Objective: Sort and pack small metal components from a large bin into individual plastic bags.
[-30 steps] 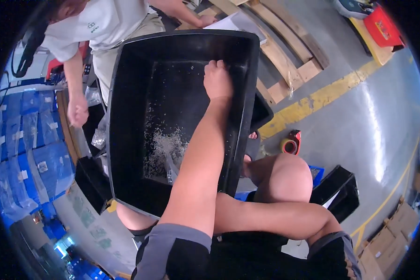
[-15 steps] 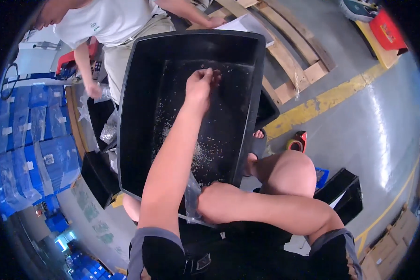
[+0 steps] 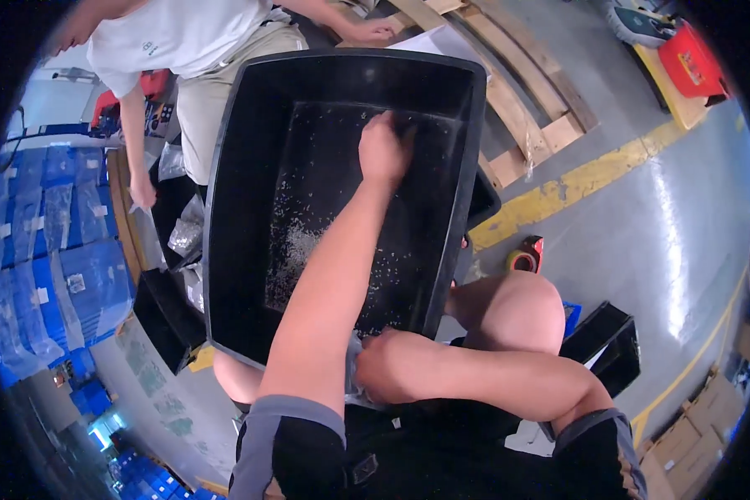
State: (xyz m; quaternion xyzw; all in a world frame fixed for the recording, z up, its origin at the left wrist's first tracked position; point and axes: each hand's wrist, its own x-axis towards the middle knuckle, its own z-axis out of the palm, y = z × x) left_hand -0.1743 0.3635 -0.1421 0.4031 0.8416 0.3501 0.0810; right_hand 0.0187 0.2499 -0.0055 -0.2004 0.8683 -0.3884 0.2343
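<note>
A large black plastic tub [image 3: 254, 192] stands tilted before me, with many small pale granules [image 3: 300, 243] scattered over its floor, thickest at the left middle. My left hand [image 3: 383, 150] reaches far into the tub, low over the floor near its far right corner. Its fingers are curled together and partly hidden, so what they hold cannot be made out. At the tub's near edge my right hand [image 3: 385, 365] is closed around a clear plastic bag [image 3: 352, 367]. My left forearm covers part of the granules.
Across the tub stands a co-worker [image 3: 192, 42], one hand by a black bin [image 3: 171, 212] with clear bags. A wooden pallet [image 3: 508, 108] lies beyond. To the right are a tape roll [image 3: 522, 260], another black bin [image 3: 604, 346] and a red bucket [image 3: 692, 62]. Blue wrapped boxes [image 3: 67, 250] stack left.
My left hand has moved a little right and away from me within the tub. The co-worker's far hand has come off the white sheet; their other hand has moved down toward the bin.
</note>
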